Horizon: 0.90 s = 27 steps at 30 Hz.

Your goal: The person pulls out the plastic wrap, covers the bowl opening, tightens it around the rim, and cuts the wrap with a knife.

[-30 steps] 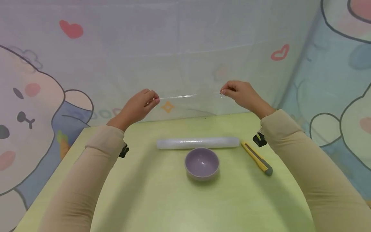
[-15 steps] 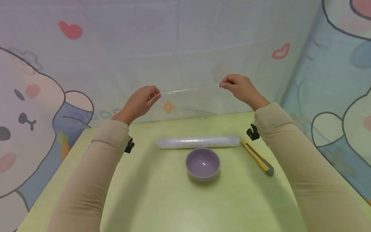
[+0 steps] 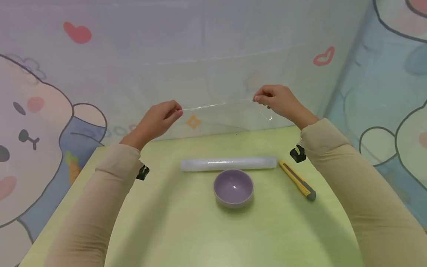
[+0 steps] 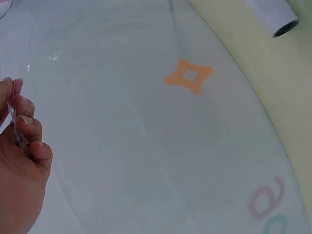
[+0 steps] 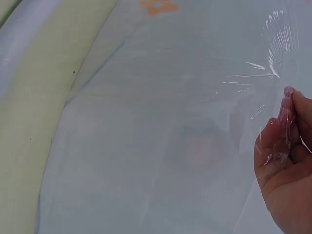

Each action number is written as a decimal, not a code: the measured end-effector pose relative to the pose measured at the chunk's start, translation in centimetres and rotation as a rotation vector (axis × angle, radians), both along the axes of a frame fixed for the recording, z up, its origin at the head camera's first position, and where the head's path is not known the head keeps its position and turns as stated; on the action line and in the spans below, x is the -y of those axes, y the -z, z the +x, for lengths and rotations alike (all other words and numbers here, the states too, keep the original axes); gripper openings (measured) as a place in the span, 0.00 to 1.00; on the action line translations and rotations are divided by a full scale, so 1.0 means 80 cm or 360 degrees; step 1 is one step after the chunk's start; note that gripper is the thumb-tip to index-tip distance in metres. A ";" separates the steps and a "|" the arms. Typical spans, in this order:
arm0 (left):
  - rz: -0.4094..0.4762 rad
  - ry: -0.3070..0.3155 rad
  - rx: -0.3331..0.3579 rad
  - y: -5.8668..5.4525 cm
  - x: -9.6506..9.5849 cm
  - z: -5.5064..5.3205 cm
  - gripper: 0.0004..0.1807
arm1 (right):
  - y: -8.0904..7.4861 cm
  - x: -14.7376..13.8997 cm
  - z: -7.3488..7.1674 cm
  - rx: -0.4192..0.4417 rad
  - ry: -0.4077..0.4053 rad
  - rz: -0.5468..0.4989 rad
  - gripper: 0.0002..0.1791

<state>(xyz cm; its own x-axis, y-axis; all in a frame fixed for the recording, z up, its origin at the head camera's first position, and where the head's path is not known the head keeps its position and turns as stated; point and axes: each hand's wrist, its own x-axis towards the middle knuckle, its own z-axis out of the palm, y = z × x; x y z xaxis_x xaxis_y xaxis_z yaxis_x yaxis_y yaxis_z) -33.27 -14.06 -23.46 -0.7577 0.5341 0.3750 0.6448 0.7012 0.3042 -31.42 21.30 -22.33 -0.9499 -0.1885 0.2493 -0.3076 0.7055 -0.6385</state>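
A sheet of clear plastic wrap (image 3: 208,106) is stretched in the air between both hands, its top edge catching the light. The left hand (image 3: 156,120) pinches one end between thumb and fingers; in the left wrist view, crumpled wrap (image 4: 18,131) shows against the curled fingers. At the other end the right hand (image 3: 278,103) pinches a corner, with wrap (image 5: 280,151) bunched in the palm and creases fanning out in the right wrist view. Below, a purple bowl (image 3: 233,188) stands upright on the table. How far the transparent sheet hangs down cannot be made out.
A roll of plastic wrap (image 3: 228,164) lies crosswise just behind the bowl. To its right is a yellow utility knife (image 3: 297,180), lying at a slant on the light green table (image 3: 186,230). A printed curtain (image 3: 160,44) hangs behind and beside the table.
Both hands have risen slightly, then the left has come down a little, keeping the wrap stretched. A glint of loose wrap now shows below the right hand. Bowl, roll and knife stay put.
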 end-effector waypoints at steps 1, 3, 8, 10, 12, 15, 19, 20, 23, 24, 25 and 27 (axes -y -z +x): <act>0.0001 0.0010 -0.0006 0.000 0.001 0.002 0.12 | -0.001 0.000 0.004 0.0009 -0.0009 -0.0010 0.15; 0.0003 0.0022 -0.0009 0.001 0.004 0.007 0.13 | -0.002 0.000 0.011 0.0019 -0.0027 -0.0019 0.15; 0.0025 0.0050 0.0005 0.005 0.012 0.022 0.12 | -0.003 0.001 0.030 0.0023 -0.0084 -0.0007 0.14; 0.0039 0.0070 0.0010 0.008 0.014 0.029 0.11 | -0.001 0.001 0.036 0.0040 -0.0112 -0.0020 0.13; 0.0043 0.0093 0.0012 0.011 0.017 0.036 0.10 | 0.002 0.000 0.043 0.0051 -0.0140 -0.0046 0.13; 0.0042 0.0125 0.0032 0.016 0.021 0.047 0.10 | 0.007 -0.001 0.053 0.0063 -0.0181 -0.0097 0.12; 0.0049 0.0142 0.0127 0.022 0.028 0.062 0.10 | 0.014 -0.001 0.066 0.0069 -0.0254 -0.0136 0.11; 0.0056 0.0145 0.0162 0.023 0.030 0.066 0.10 | 0.015 -0.001 0.070 0.0076 -0.0271 -0.0138 0.11; 0.0084 0.0168 0.0243 0.028 0.033 0.076 0.08 | 0.017 -0.001 0.078 0.0083 -0.0302 -0.0128 0.11; 0.0094 0.0183 0.0261 0.030 0.033 0.080 0.08 | 0.018 -0.002 0.081 0.0083 -0.0306 -0.0120 0.10; 0.0101 0.0199 0.0266 0.031 0.033 0.083 0.07 | 0.018 -0.002 0.083 0.0081 -0.0311 -0.0113 0.10; 0.0118 0.0231 0.0279 0.035 0.032 0.089 0.06 | 0.019 -0.005 0.086 0.0087 -0.0320 -0.0113 0.10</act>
<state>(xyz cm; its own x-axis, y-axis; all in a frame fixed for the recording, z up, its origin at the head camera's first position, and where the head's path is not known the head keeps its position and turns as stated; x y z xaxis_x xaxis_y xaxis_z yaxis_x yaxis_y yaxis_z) -26.14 -16.65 -26.25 -0.7321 0.6178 0.2869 0.6699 0.5767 0.4676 -24.53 21.66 -23.85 -0.9075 -0.3592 0.2178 -0.4009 0.5859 -0.7042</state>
